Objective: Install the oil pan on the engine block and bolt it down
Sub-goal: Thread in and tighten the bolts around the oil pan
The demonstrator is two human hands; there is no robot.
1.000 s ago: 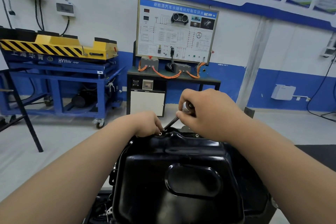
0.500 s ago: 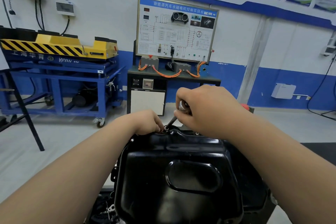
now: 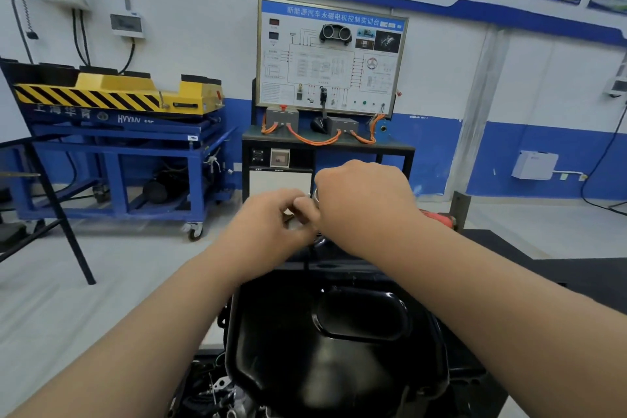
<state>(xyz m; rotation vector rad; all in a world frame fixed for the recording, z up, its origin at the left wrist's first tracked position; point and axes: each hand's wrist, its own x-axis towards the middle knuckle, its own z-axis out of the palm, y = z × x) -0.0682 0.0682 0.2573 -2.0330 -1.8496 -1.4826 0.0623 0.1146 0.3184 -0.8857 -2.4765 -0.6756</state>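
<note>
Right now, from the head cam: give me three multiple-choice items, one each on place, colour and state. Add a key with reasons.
1. Where are the left hand and right hand relative to the oil pan?
A. Flat on its near rim
B. Close together above its far edge
C. Either side of its dished middle

2. What colour is the oil pan?
A. Glossy black
B. Bare silver
C. Red

3. What is the right hand doing?
A. Lying open on the pan
B. Hanging idle at the side
C. Gripping a metal tool

Key:
1 B: both hands meet above the pan's far edge.
2 A: its whole surface shows black with bright highlights.
3 C: the fingers are curled, and a silvery tool end shows beside them.
</note>
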